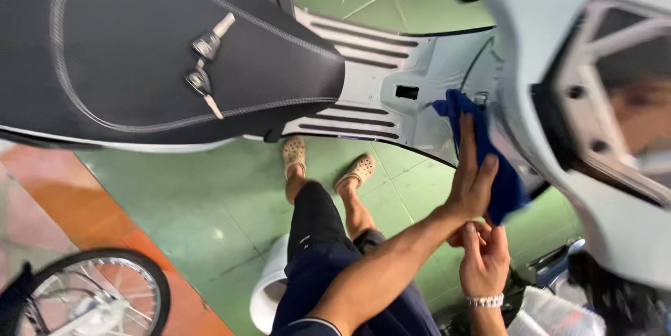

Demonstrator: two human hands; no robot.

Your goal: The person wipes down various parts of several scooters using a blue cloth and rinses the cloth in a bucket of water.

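A blue cloth (503,175) lies against the inner leg shield (447,91) of a pale blue scooter. My left hand (472,179) presses on the cloth, fingers stretched upward and thumb out to the right. Just below it, my right hand (484,259), with a beaded bracelet on the wrist, curls its fingers at the cloth's lower end. The scooter's ribbed footboard (363,35) runs to the left of the hands. The black seat (126,49) fills the upper left.
Two keys on a ring (205,63) rest on the seat. My legs and sandalled feet (325,168) stand on green floor tiles. A white bucket (269,287) sits by my leg, and a bicycle wheel (98,294) stands at bottom left on an orange floor strip.
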